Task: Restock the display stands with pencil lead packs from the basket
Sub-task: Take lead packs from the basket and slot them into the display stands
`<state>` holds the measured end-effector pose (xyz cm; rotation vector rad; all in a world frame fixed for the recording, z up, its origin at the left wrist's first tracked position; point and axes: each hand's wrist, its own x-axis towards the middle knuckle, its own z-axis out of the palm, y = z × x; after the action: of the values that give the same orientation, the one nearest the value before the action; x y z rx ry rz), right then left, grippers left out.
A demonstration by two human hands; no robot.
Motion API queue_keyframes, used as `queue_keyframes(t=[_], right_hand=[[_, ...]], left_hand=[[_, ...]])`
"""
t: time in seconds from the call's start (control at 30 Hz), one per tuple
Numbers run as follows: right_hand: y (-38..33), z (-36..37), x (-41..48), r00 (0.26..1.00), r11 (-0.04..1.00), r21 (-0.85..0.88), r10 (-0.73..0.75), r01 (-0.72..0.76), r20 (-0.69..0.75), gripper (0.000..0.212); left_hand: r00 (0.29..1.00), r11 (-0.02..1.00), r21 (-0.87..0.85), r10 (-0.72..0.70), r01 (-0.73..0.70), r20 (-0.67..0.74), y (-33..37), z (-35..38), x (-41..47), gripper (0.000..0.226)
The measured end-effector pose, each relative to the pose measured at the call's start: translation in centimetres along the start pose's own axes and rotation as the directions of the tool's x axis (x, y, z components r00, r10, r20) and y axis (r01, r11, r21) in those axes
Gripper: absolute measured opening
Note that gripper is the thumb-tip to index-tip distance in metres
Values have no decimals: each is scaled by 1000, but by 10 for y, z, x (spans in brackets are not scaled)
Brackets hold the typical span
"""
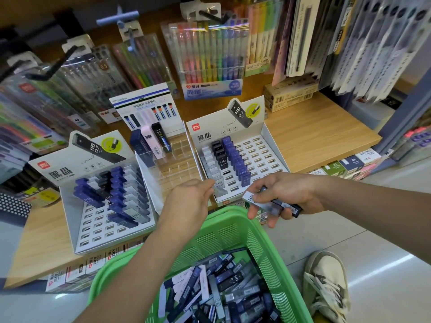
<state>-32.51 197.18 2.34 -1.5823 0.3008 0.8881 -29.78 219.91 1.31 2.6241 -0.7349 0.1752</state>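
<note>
My left hand point(189, 197) pinches a pale lead pack point(220, 191) at the 7 o'clock corner of the right display stand point(268, 159). At 3 o'clock, my right hand point(284, 194) curls round a bundle of packs point(272, 206). The green basket point(233, 227) sits at 6 o'clock, with loose packs point(221, 292) inside.

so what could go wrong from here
1. The right hand grips several packs at once; one could slip and fall past the basket onto the floor.
2. The left hand pinches a pale pack, tilted, at the right stand's front row; it might miss its slot or topple the neighbours.
</note>
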Motion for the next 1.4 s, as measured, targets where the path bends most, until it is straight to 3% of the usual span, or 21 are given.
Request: queue_keyframes(t=[0.1,0.2,0.3,0.53,0.6,0.67,0.73,0.83,0.97,1.07,1.13,1.27,1.4], right_hand=[[-1,2,-1,1000,1000,5,-21,21,-3,16],[-2,3,1,999,999,34,-37,37,-9,16],[-2,4,1,999,998,47,-39,39,8,14],[-2,4,3,993,991,64,-117,116,0,15],[-2,3,4,993,988,103,-116,114,17,10],[-3,2,3,992,987,117,-120,115,39,8],[-2,3,3,989,986,107,-133,126,67,10],[-3,3,3,982,985,109,-148,136,115,11],[-5,8,1,976,987,69,-156,147,153,7],[-9,16,3,983,980,163,-138,117,120,20],[-14,19,3,986,965,243,-126,97,106,33],[-19,20,2,981,955,294,-77,22,177,52],[-12,11,-4,966,971,237,-18,-45,256,47]], left_hand=[[1000,1000,4,25,-25,-13,3,-1,7,19],[998,998,-49,-51,49,-43,10,0,12,17],[996,997,-50,-63,59,-71,15,2,16,3],[994,1000,12,24,-23,-107,13,10,15,11],[993,999,45,15,-10,-117,14,10,16,13],[995,998,-41,-44,40,-93,18,9,15,23],[986,928,-338,-168,156,-6,23,6,12,40],[949,639,-703,-238,312,205,28,-2,4,56],[891,363,-827,-320,429,321,29,-8,-4,30],[845,229,-854,-402,467,354,23,-13,-7,23],[824,200,-861,-452,467,342,16,-18,-9,23],[827,236,-881,-503,410,250,3,-31,-10,19],[850,314,-881,-500,354,163,-2,-40,3,15]])
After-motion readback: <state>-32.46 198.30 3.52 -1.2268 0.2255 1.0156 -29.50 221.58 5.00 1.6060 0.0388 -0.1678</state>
